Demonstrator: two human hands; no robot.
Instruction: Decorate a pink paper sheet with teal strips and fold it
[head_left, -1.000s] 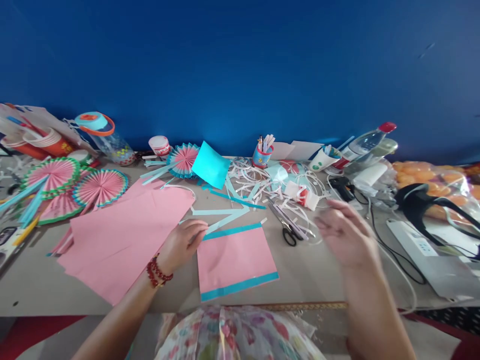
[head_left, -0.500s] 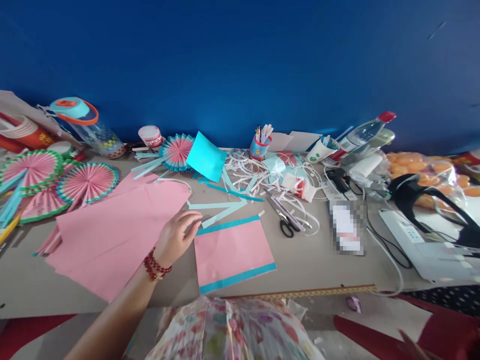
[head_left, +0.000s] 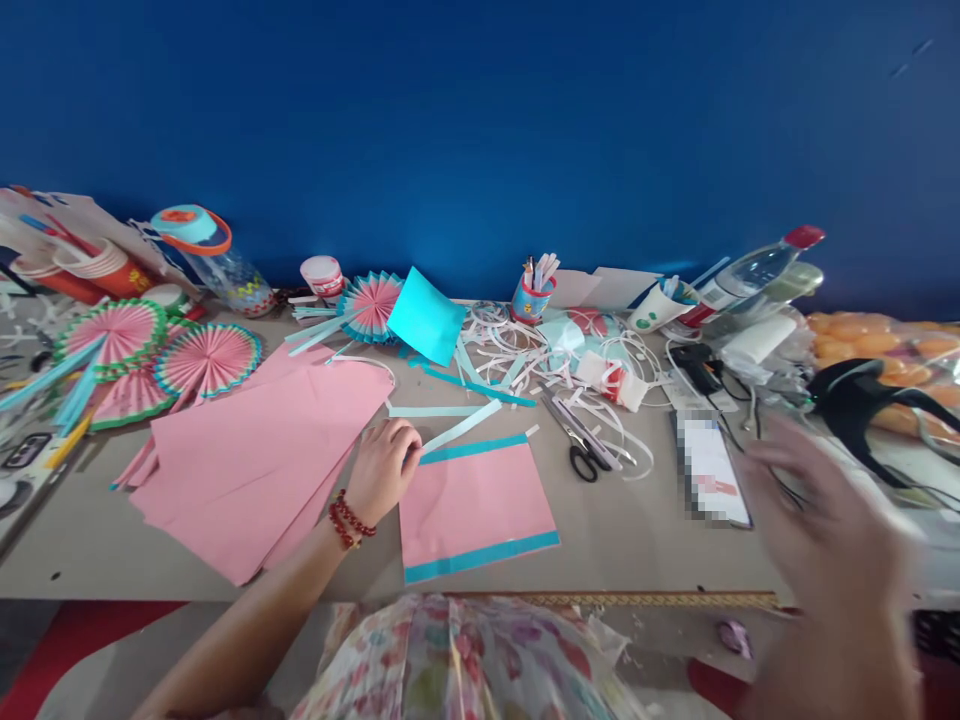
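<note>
A pink sheet (head_left: 480,508) with blue bands (head_left: 484,557) is lying on the table (head_left: 622,550) before us.
Our left hand (head_left: 384,462) is resting, fingers curled, by the sheet's upper left corner and a pale strip (head_left: 461,427); we cannot tell whether it is gripping anything. Our right hand (head_left: 829,515), blurred and partly curled, is hovering beside the phone (head_left: 718,472), its hold unclear.

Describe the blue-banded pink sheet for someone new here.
On the table below the blue wall, find the left hand. The pink sheet lies right of it. Unlike the plain pink pile further left, it has blue bands along two opposite edges.
</note>
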